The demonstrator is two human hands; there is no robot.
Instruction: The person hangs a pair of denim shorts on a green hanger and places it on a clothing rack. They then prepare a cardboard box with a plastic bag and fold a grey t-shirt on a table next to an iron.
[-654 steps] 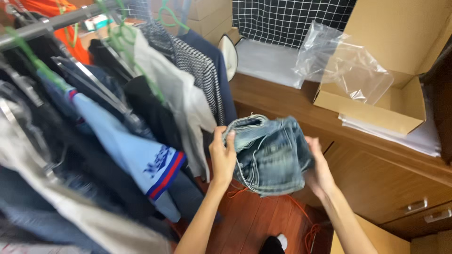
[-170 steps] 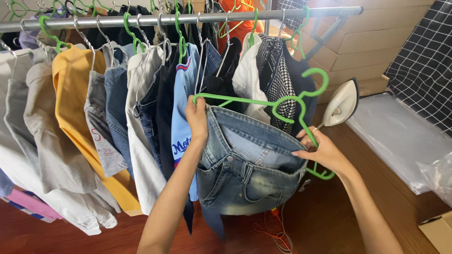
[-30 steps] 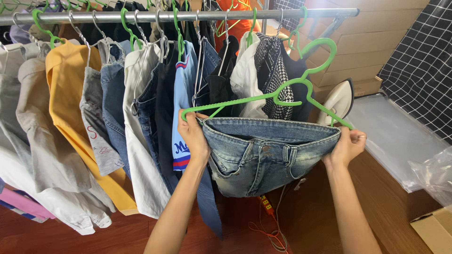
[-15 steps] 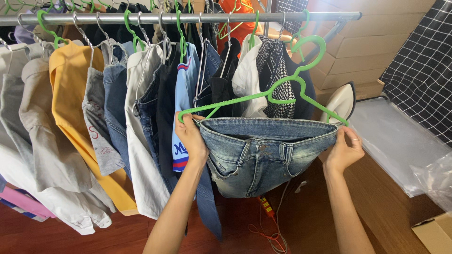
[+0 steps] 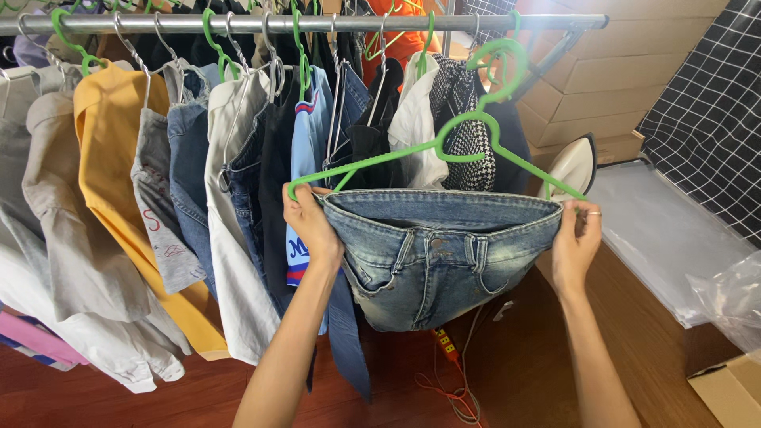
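Note:
A pair of blue denim shorts (image 5: 436, 261) hangs stretched by its waistband on a green plastic hanger (image 5: 468, 135). My left hand (image 5: 311, 224) grips the left end of the waistband and the hanger's left arm. My right hand (image 5: 577, 242) pinches the right end of the waistband at the hanger's right tip. The hanger's hook sits just below the metal clothes rail (image 5: 317, 22), in front of the hung clothes.
The rail is packed with garments on green and metal hangers: a yellow shirt (image 5: 111, 143), grey and white tops, jeans, a checked piece (image 5: 468, 127). A wooden counter (image 5: 634, 317) with a white sheet, a clothes iron (image 5: 572, 165) and cardboard boxes stands at right. Cables lie on the floor.
The hanger and shorts have risen slightly toward the rail over the last second; both hands keep their hold on the waistband ends.

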